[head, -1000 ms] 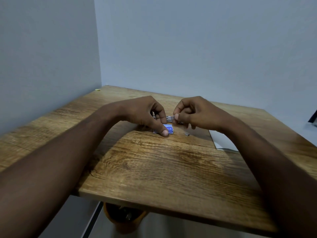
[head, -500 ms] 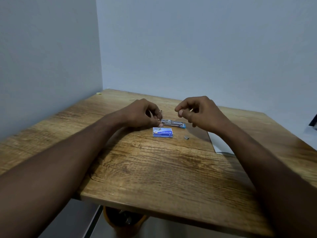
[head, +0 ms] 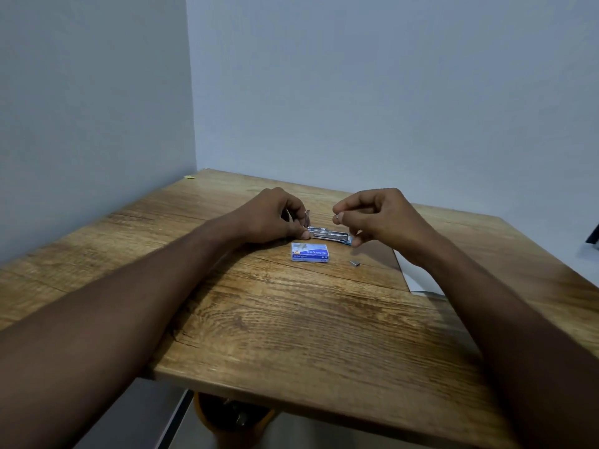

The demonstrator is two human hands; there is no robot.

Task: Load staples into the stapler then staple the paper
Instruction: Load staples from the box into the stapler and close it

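Head view: just above the frame's centre, a small stapler (head: 327, 233) lies opened flat on the wooden table (head: 291, 319), its silver metal channel facing up, a blue tip at its right end and a short metal part standing upright at its left end. The left hand (head: 275, 218) pinches that left end. The right hand (head: 376, 215), curled, pinches something tiny just above the stapler. Just below lies a blue-and-white staple box (head: 310, 252); a loose staple strip (head: 355, 263) sits to its right. White paper (head: 418, 280) shows at the right, partly under the forearm.
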